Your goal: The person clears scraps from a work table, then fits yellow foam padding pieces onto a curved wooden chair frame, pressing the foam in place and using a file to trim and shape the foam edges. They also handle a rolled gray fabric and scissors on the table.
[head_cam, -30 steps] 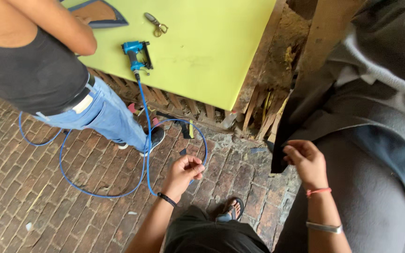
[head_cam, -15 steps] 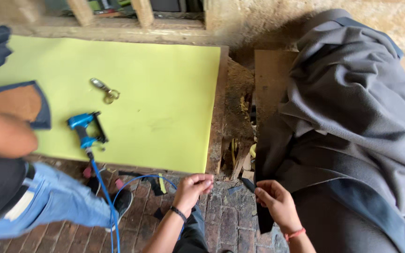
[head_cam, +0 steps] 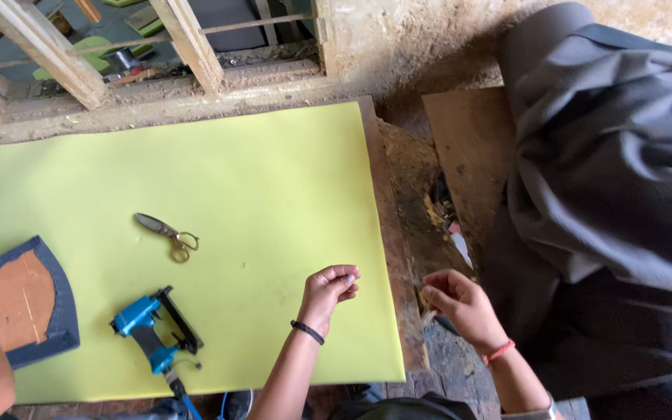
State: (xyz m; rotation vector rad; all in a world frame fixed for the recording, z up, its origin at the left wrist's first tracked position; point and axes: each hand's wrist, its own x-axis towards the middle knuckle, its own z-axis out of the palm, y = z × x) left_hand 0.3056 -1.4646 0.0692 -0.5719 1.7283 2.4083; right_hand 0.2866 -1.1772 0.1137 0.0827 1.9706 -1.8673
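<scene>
Fingers of the left hand curl loosely together, empty, over soft, light foam sheet; right hand pinches near limp grey fabric, best gathered at its edge.

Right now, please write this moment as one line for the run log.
left hand: fingers curled, over foam sheet | right hand: beside grey cloth | stapler, scissors: untouched on foam

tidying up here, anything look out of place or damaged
Mostly the gap right of the foam sheet: dirt and scraps lie piled between it and the grey fabric. The wall above looks crumbly and worn. The scissors and stapler lie loose on the foam, nothing spilled.
</scene>
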